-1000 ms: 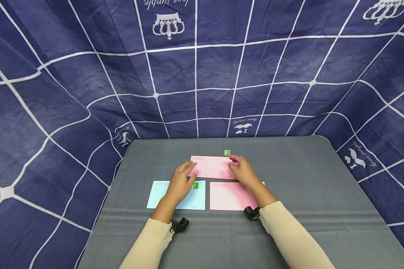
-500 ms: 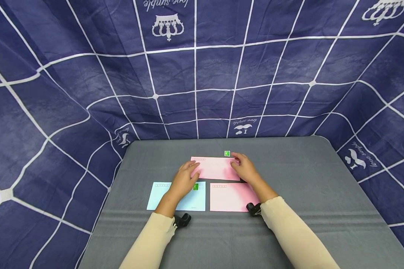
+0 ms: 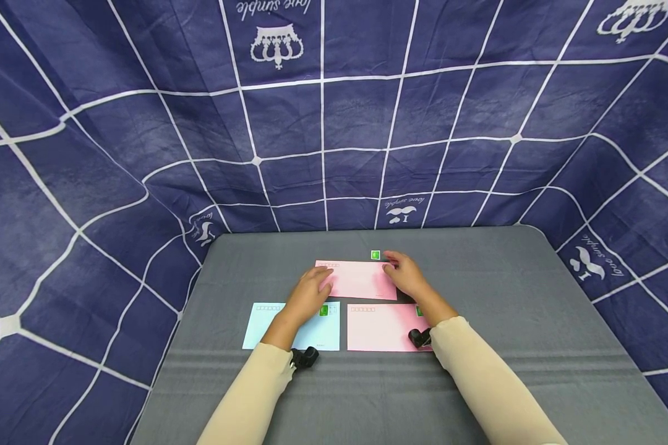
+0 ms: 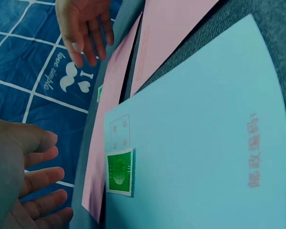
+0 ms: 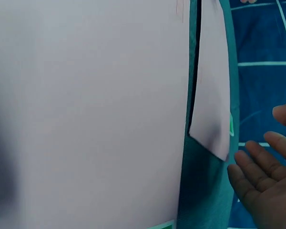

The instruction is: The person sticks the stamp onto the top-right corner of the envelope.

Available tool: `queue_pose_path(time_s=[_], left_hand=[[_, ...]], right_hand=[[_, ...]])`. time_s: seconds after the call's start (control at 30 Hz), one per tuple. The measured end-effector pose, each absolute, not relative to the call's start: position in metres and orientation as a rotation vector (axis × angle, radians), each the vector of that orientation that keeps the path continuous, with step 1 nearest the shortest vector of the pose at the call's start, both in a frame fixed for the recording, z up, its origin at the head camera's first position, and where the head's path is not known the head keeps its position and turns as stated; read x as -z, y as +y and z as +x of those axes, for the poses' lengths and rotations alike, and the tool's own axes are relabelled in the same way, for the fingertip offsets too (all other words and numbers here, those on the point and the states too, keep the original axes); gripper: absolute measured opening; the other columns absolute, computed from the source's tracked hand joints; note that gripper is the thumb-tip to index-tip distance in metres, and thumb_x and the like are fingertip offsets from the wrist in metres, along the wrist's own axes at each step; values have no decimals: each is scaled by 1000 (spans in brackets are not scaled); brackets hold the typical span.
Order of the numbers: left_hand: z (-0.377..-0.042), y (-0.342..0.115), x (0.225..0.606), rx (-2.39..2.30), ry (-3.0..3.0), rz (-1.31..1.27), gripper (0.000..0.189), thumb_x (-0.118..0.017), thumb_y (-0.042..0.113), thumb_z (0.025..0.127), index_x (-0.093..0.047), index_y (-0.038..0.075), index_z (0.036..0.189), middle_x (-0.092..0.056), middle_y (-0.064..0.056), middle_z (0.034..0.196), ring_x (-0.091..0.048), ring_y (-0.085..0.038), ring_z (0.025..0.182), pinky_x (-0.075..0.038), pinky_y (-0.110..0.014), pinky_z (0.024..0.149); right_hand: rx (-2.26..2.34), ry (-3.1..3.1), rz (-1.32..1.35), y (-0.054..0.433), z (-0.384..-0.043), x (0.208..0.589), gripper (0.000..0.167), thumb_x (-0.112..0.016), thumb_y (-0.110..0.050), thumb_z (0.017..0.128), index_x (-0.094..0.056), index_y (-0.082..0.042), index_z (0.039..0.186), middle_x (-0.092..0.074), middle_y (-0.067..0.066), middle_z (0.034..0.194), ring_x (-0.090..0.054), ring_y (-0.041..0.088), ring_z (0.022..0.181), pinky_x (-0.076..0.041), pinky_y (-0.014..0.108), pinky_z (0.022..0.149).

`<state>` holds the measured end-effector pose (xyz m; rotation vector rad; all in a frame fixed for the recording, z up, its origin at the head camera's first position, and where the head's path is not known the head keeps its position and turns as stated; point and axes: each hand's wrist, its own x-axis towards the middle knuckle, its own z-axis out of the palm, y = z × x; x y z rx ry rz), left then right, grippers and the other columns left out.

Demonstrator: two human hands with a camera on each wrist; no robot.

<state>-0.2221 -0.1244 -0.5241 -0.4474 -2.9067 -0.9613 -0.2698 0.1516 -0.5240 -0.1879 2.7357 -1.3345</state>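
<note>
My left hand hovers over the left end of the far pink envelope, holding nothing, its fingers loosely spread in the left wrist view. At that envelope's right end is my right hand, also holding nothing, fingers parted in the right wrist view. A loose green stamp lies just beyond the envelope's far edge, left of the right fingertips. Nearer lie a light blue envelope with a green stamp at its top right corner, and a second pink envelope, whose green stamp is partly hidden by the right forearm.
A grey cloth covers the table. Behind it and at both sides hangs a navy curtain with white grid lines. Black wrist cameras sit below both hands, close over the near envelopes.
The right hand has shifted slightly right, away from the loose stamp. My left hand has edged forward and right. The stamp on the near pink envelope has come into view.
</note>
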Motion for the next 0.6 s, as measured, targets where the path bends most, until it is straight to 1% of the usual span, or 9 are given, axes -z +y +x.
queue_pose_path(time_s=[0.2,0.33,0.5,0.6], left_hand=[[-229,-125,530,959,-2950,-468,42,-58,20,101,-60,3,139,-55,-15,148,-48,-34,142,-34,-48,121],[-230,-125,531,952,-2963,-484,42,-58,19,100,-60,1,138,-56,-16,147,-48,-33,142,-34,-47,121],[-235,-124,533,922,-2952,-562,39,-58,13,100,-62,-2,135,-57,-17,145,-49,-33,141,-35,-45,121],[-238,-123,534,875,-2947,-613,38,-57,6,98,-62,-2,135,-57,-17,145,-50,-33,141,-35,-45,121]], right_hand=[[1334,2730,-153,157,-277,530,47,-56,-17,99,-53,1,143,-58,24,142,-53,39,134,-40,52,115],[1329,2734,-142,158,-281,532,46,-55,-15,99,-54,2,142,-59,25,140,-54,39,133,-41,51,115],[1305,2748,-136,160,-287,533,45,-54,-14,98,-54,3,140,-60,26,137,-56,39,130,-42,51,114],[1296,2750,-135,161,-291,534,45,-54,-13,98,-55,4,140,-60,26,136,-57,39,129,-43,51,113]])
